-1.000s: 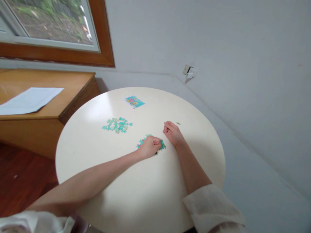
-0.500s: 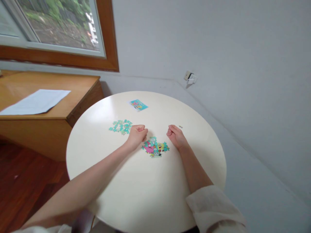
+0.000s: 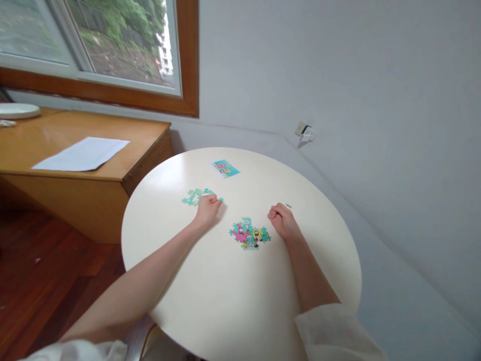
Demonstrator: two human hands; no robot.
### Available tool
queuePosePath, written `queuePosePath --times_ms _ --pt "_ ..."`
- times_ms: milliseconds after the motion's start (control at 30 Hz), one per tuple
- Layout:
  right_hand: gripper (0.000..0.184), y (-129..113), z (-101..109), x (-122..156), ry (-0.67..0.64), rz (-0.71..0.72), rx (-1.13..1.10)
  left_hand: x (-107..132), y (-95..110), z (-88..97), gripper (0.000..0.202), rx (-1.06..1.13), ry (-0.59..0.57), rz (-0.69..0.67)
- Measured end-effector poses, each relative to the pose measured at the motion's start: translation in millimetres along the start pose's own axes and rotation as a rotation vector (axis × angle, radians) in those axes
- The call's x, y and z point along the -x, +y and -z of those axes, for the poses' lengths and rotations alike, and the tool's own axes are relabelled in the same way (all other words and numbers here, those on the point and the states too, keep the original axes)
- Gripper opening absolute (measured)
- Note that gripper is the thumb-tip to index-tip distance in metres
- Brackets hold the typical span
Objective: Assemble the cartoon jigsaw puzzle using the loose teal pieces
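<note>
My left hand is closed beside a patch of loose teal jigsaw pieces, covering part of it. A teal bit shows by its fingertips; I cannot tell whether it is gripped or lies on the table. To the right, my right hand is curled closed just above the table, and anything inside it is hidden. Between the hands and a little nearer me lies a partly joined jigsaw puzzle. It shows a pink starfish, a pale teal figure and a yellow sponge character.
A small picture card lies at the back of the round white table. One tiny dark piece rests beyond my right hand. At left stands a wooden desk with a white paper and a white round object.
My left hand has moved left from the joined puzzle to the loose pieces. The right hand stays closed in about the same place. The view has turned slightly left.
</note>
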State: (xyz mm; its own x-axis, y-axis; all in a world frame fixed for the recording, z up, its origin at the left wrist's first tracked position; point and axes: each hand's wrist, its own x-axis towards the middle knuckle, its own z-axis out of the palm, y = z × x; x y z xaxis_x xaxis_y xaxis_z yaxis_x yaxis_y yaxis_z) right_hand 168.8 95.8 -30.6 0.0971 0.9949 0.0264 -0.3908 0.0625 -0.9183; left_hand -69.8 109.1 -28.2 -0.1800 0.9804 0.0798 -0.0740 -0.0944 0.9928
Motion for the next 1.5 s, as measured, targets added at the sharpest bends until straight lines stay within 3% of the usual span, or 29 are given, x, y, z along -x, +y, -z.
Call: queuePosePath --times_ms 300,433,767,1067,1500 --pt "0.045 -6.0 -3.3 2.1 -0.036 -0.025 0.002 -23.6 23.8 31.9 0.033 0.161 0.280 0.020" --pt "0.045 -4.3 -2.0 0.3 -0.031 -0.014 0.012 -29.4 25.9 41.8 0.034 0.234 0.339 0.027" --pt "0.046 -2.7 -2.7 0.6 -0.027 -0.013 0.019 -24.8 25.0 37.8 0.031 0.174 0.380 0.013" --pt "0.051 -2.4 -0.8 1.7 -0.058 -0.006 0.021 -23.2 37.9 40.0 0.033 0.177 0.376 0.016" --pt "0.056 0.5 4.7 1.1 -0.094 0.042 0.131 -18.9 55.0 42.2 0.035 0.458 0.341 -0.003"
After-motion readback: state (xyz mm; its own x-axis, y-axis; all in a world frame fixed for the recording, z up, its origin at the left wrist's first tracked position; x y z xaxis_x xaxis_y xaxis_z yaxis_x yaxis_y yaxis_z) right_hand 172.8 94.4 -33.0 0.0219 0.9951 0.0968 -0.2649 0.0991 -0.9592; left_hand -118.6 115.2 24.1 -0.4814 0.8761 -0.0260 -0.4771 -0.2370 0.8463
